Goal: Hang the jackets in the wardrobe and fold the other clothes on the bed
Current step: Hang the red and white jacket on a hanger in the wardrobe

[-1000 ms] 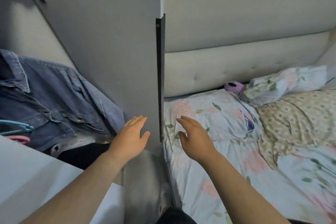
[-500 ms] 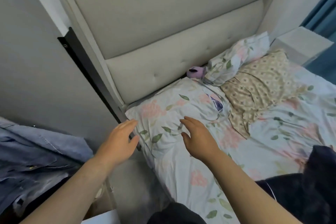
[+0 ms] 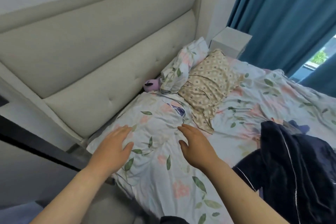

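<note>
A dark navy garment (image 3: pixel 294 169) with thin white piping lies in a crumpled heap on the right side of the bed (image 3: pixel 163 191), one part raised in a fold and the rest spilling toward the lower right edge of the view. A beige cloth (image 3: pixel 209 87) printed with small flowers lies rumpled and mostly flat nearer the headboard, well apart from the navy heap; what kind of clothing it is cannot be told. The bed's pale floral sheet is creased.
</note>
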